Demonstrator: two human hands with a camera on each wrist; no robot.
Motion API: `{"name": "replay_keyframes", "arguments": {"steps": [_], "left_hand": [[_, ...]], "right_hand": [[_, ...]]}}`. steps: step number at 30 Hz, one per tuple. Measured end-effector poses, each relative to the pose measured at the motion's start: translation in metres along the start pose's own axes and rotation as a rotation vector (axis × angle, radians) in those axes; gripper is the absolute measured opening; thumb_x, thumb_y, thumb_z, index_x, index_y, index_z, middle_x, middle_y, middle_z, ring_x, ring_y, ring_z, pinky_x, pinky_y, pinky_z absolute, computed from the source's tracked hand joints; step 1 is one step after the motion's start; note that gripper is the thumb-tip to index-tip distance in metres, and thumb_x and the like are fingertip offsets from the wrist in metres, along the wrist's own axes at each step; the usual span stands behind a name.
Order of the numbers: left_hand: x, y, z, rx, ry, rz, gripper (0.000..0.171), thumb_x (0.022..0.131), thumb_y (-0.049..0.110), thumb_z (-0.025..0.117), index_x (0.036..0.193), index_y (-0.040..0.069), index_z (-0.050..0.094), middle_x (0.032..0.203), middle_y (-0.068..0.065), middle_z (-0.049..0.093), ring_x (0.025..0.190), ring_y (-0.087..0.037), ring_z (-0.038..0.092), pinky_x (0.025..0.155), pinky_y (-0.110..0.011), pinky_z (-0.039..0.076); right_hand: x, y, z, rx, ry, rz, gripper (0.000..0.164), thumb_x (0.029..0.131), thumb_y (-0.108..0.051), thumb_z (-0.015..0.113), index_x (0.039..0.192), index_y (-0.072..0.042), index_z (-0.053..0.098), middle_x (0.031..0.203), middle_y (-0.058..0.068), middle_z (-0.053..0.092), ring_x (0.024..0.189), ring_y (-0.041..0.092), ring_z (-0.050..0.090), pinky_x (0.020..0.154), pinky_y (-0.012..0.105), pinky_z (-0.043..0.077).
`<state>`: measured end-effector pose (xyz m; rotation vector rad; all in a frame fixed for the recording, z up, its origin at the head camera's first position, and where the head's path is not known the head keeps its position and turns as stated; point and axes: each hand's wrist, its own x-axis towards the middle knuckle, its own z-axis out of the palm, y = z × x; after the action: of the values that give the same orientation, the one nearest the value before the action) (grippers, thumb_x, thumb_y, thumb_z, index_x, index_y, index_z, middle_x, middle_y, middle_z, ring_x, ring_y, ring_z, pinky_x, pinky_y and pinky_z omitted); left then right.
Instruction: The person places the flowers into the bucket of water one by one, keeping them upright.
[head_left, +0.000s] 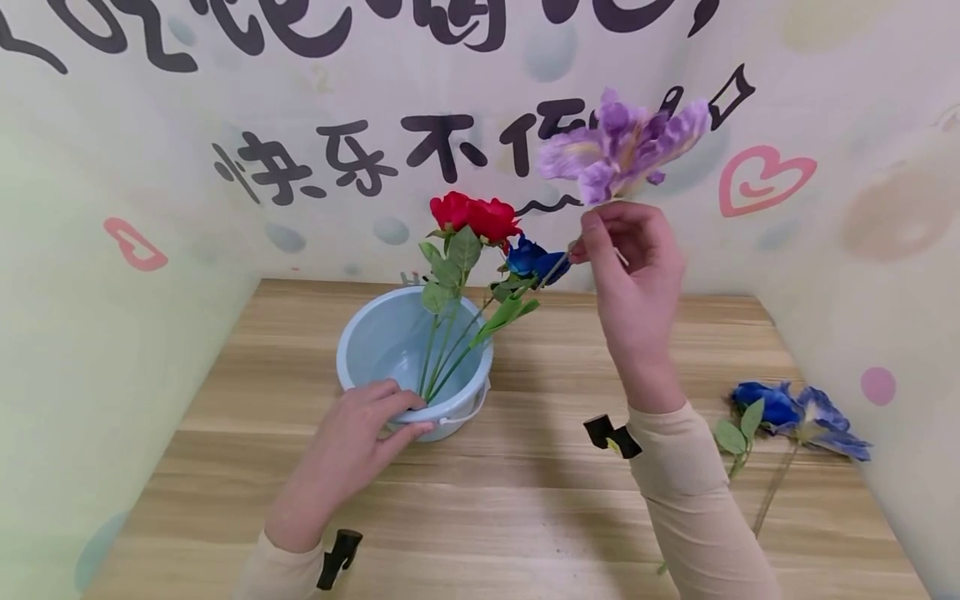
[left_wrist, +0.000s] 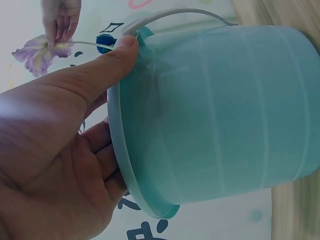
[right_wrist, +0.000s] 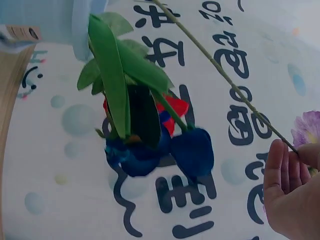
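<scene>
A light blue bucket (head_left: 352, 333) stands on the wooden table, and my left hand (head_left: 360, 442) grips its near rim. In the left wrist view the thumb (left_wrist: 112, 60) lies on the outer side, the fingers over the rim. Red roses (head_left: 491, 218) and blue flowers (head_left: 525, 257) lean in the bucket, stems down inside. Above and right of the bucket, my right hand (head_left: 637, 275) pinches the stem of a purple iris-like flower (head_left: 622, 150) just under its bloom. That thin stem (right_wrist: 220, 70) slants toward the bucket in the right wrist view.
At the table's right lie a blue rose (head_left: 772, 404) and a blue-violet flower (head_left: 828, 425), partly behind the right sleeve. The bucket's handle (head_left: 472, 408) hangs at its near right side. A printed wall (head_left: 315, 242) rises right behind the table (head_left: 487, 500).
</scene>
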<state>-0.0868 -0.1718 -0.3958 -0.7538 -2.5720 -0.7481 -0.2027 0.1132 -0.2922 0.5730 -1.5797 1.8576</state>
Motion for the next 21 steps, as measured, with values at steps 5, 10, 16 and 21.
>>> {"name": "replay_keyframes", "arguments": {"steps": [5,10,16,21], "left_hand": [[0.000,0.000,-0.002,0.009,0.000,-0.002,0.017,0.088,0.026,0.086,0.098,0.016,0.076,0.081,0.010,0.059,0.071,-0.008,0.050,0.065,-0.029,0.047],[0.001,0.000,0.000,0.007,0.003,0.016,0.018,0.087,0.025,0.086,0.098,0.016,0.075,0.080,0.009,0.058,0.069,-0.010,0.052,0.064,-0.029,0.047],[0.003,0.000,0.002,-0.003,0.006,0.030,0.018,0.088,0.026,0.086,0.097,0.015,0.075,0.081,0.007,0.061,0.069,-0.012,0.054,0.066,-0.032,0.050],[0.001,-0.001,0.000,0.004,0.008,0.021,0.018,0.088,0.026,0.085,0.096,0.014,0.075,0.082,0.006,0.063,0.069,-0.016,0.058,0.067,-0.033,0.051]], "right_hand": [[-0.013,0.007,0.019,-0.020,-0.045,0.023,0.010,0.100,0.000,0.068,0.107,0.007,0.065,0.088,0.010,0.067,0.070,0.022,0.065,0.064,0.030,0.059],[-0.028,0.015,0.032,-0.054,-0.127,0.014,0.014,0.101,0.003,0.067,0.110,0.012,0.061,0.090,0.012,0.068,0.069,0.024,0.066,0.063,0.032,0.060],[-0.047,0.027,0.040,-0.119,-0.180,0.002,0.013,0.099,0.005,0.068,0.110,0.011,0.063,0.095,0.017,0.069,0.073,0.022,0.067,0.068,0.027,0.059],[-0.065,0.037,0.048,-0.170,-0.255,0.021,0.014,0.100,-0.001,0.071,0.110,0.006,0.065,0.098,0.015,0.071,0.077,0.025,0.068,0.072,0.027,0.059]]}}
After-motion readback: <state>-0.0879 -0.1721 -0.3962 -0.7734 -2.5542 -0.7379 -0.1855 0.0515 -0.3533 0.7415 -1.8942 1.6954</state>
